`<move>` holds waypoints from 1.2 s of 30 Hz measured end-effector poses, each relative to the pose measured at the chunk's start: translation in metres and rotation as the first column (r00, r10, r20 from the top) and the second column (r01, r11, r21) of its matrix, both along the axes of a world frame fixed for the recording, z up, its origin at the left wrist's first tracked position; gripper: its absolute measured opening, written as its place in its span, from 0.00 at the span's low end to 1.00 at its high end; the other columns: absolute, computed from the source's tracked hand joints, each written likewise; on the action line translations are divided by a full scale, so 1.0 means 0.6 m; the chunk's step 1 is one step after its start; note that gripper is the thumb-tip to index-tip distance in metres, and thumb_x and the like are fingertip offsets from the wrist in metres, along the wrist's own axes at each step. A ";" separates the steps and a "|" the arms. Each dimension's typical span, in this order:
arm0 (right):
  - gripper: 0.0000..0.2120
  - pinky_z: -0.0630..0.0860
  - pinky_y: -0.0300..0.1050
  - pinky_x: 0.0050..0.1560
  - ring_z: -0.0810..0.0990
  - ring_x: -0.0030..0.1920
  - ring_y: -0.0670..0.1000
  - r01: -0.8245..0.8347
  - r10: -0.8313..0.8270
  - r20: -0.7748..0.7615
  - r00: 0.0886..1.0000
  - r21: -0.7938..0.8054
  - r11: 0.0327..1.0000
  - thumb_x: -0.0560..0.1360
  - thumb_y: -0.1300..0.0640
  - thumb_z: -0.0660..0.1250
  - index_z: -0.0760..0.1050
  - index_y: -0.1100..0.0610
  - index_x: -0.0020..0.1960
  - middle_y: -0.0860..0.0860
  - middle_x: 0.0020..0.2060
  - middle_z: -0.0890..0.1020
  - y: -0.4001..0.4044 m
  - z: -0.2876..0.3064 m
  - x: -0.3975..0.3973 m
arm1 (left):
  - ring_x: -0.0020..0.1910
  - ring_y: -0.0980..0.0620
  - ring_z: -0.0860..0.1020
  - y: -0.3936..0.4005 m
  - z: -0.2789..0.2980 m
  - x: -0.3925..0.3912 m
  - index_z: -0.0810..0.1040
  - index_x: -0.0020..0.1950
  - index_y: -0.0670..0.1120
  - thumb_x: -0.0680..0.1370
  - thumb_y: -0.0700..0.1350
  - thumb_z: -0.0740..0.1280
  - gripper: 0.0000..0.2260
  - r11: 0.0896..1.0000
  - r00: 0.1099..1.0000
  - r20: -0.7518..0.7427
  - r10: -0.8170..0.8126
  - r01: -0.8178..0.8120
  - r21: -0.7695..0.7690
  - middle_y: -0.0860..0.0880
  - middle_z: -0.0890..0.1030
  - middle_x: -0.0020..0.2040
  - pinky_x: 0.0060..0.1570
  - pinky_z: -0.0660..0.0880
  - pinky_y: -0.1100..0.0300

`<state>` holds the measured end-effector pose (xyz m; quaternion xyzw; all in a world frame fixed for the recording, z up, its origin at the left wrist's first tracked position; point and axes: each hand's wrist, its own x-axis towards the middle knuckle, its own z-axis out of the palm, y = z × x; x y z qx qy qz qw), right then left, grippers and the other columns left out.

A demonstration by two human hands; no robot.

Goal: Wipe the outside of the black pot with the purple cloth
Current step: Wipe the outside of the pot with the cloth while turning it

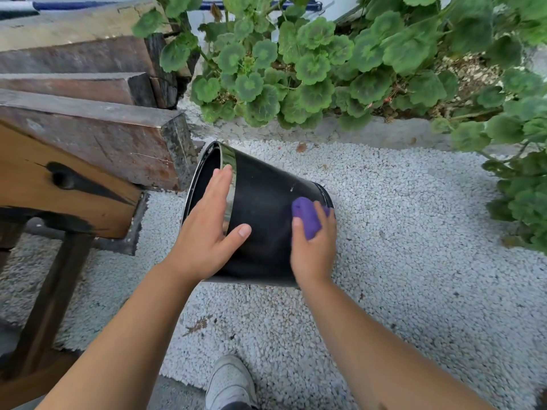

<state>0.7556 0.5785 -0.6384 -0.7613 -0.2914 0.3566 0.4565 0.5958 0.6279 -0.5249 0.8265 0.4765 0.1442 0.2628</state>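
The black pot point(260, 199) lies tilted on its side over white gravel, its open mouth facing left and its base to the right. My left hand point(210, 229) rests flat on the pot's wall near the shiny rim, fingers spread, steadying it. My right hand point(312, 247) presses the bunched purple cloth point(306, 216) against the pot's outer wall close to the base. Part of the cloth is hidden under my fingers.
Stacked wooden beams point(97, 137) and a wooden bench leg point(50, 300) stand close on the left, nearly touching the pot's rim. Green leafy plants point(310, 72) fill the back and right behind a concrete edge. White gravel point(414, 232) covers the ground. My white shoe point(229, 383) is at the bottom.
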 end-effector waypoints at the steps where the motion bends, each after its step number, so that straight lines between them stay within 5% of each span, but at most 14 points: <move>1: 0.25 0.62 0.57 0.73 0.63 0.75 0.55 0.036 -0.037 -0.018 0.999 -0.044 0.998 0.78 0.47 0.65 0.67 0.48 0.73 0.52 0.77 0.61 -0.001 -0.014 0.015 | 0.80 0.53 0.45 -0.001 -0.001 0.000 0.47 0.80 0.41 0.77 0.70 0.52 0.43 1.000 1.000 0.004 0.001 -0.001 -0.004 0.48 0.49 0.81 0.76 0.47 0.61; 9: 0.23 0.67 0.54 0.69 0.72 0.69 0.56 0.133 -0.148 -0.091 0.985 -0.151 0.980 0.79 0.49 0.63 0.66 0.50 0.73 0.51 0.73 0.69 0.006 -0.016 0.045 | 0.80 0.54 0.44 -0.003 -0.002 0.014 0.45 0.80 0.42 0.77 0.62 0.57 0.40 1.000 1.000 -0.019 -0.020 0.020 0.022 0.49 0.48 0.81 0.75 0.46 0.63; 14: 0.26 0.57 0.30 0.68 0.64 0.73 0.45 -0.107 0.120 -0.077 0.990 0.160 0.981 0.75 0.48 0.68 0.69 0.46 0.72 0.49 0.77 0.63 0.021 0.087 -0.056 | 0.80 0.47 0.49 -0.002 -0.003 0.011 0.47 0.79 0.37 0.76 0.70 0.52 0.45 0.998 0.998 0.025 -0.056 0.056 0.031 0.43 0.51 0.81 0.77 0.51 0.56; 18: 0.30 0.62 0.41 0.73 0.61 0.75 0.44 -0.240 0.293 -0.138 0.946 0.311 0.920 0.71 0.40 0.65 0.65 0.41 0.72 0.48 0.77 0.61 0.008 0.118 -0.105 | 0.79 0.50 0.55 -0.003 -0.003 0.003 0.47 0.79 0.38 0.75 0.73 0.52 0.47 1.000 0.994 0.106 -0.013 0.013 -0.003 0.45 0.53 0.81 0.75 0.58 0.53; 22: 0.27 0.58 0.51 0.74 0.60 0.76 0.53 -0.220 0.206 0.096 0.974 0.172 0.960 0.75 0.46 0.67 0.68 0.49 0.73 0.54 0.74 0.67 0.017 0.061 -0.050 | 0.80 0.50 0.47 -0.002 -0.008 -0.004 0.46 0.79 0.37 0.76 0.71 0.51 0.46 0.998 0.999 0.019 -0.040 0.039 0.042 0.43 0.50 0.81 0.76 0.49 0.58; 26: 0.17 0.70 0.45 0.56 0.79 0.59 0.56 0.148 -0.159 -0.081 0.984 -0.130 0.980 0.76 0.47 0.67 0.73 0.49 0.63 0.48 0.54 0.79 0.021 -0.004 0.041 | 0.80 0.55 0.44 -0.005 -0.012 -0.006 0.44 0.80 0.41 0.77 0.63 0.58 0.42 1.000 1.000 0.019 -0.006 0.006 0.025 0.48 0.47 0.81 0.76 0.48 0.61; 31: 0.16 0.71 0.45 0.56 0.78 0.54 0.52 0.165 -0.188 -0.113 0.976 -0.184 0.969 0.76 0.47 0.67 0.73 0.48 0.62 0.46 0.51 0.80 0.018 -0.037 0.069 | 0.79 0.49 0.52 0.000 -0.007 0.014 0.38 0.80 0.52 0.78 0.59 0.63 0.41 0.993 0.995 0.057 0.079 -0.073 -0.098 0.57 0.43 0.81 0.73 0.62 0.46; 32: 0.14 0.71 0.45 0.56 0.78 0.53 0.51 0.166 -0.189 -0.121 0.975 -0.178 0.970 0.76 0.46 0.67 0.74 0.47 0.60 0.44 0.50 0.80 0.019 -0.039 0.071 | 0.79 0.51 0.53 0.004 -0.006 0.017 0.38 0.79 0.53 0.78 0.58 0.63 0.41 0.988 0.994 0.026 0.103 -0.099 -0.122 0.58 0.45 0.81 0.71 0.65 0.47; 34: 0.10 0.73 0.46 0.55 0.78 0.51 0.50 0.166 -0.193 -0.140 0.971 -0.182 0.969 0.75 0.46 0.67 0.73 0.43 0.55 0.39 0.44 0.78 0.020 -0.039 0.076 | 0.70 0.57 0.69 0.014 -0.007 0.024 0.43 0.79 0.54 0.77 0.58 0.64 0.39 0.960 0.980 0.002 0.199 -0.195 -0.201 0.58 0.66 0.74 0.63 0.72 0.58; 36: 0.08 0.74 0.47 0.55 0.78 0.49 0.50 0.170 -0.201 -0.168 0.965 -0.183 0.968 0.75 0.46 0.68 0.72 0.41 0.52 0.37 0.42 0.76 0.021 -0.035 0.081 | 0.51 0.59 0.77 0.037 -0.007 0.038 0.64 0.73 0.53 0.78 0.55 0.63 0.24 0.896 0.925 0.050 0.376 -0.350 -0.274 0.62 0.77 0.53 0.46 0.73 0.64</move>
